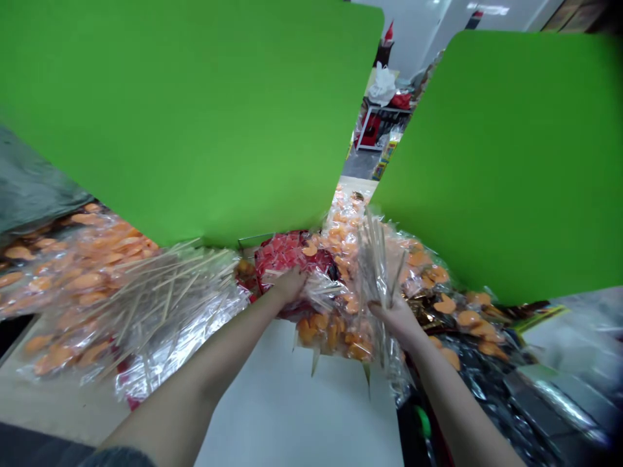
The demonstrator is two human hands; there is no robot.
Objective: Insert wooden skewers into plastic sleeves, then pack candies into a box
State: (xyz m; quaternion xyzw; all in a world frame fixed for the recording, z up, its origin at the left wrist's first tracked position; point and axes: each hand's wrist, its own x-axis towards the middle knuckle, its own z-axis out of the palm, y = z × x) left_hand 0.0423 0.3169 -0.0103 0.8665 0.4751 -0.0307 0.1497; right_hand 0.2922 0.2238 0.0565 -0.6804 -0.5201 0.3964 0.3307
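My left hand [291, 284] reaches to the middle of the table, over red packets [285, 251] and beside some wrapped sticks [321, 288]. Its fingertips are blurred and partly hidden, so a hold cannot be made out. Upright in my right hand [394, 314] is a bundle of clear-wrapped sticks [374, 253], with the fingers closed round it. Between the hands, bagged orange pieces [333, 331] lie at the edge of a white surface [302, 402].
Two large green panels [195, 117] [506, 155] stand behind the work area. Wrapped sticks [165, 292] and bagged orange pieces [92, 279] are heaped at the left. Dark plastic packets [487, 376] and more orange pieces lie at the right.
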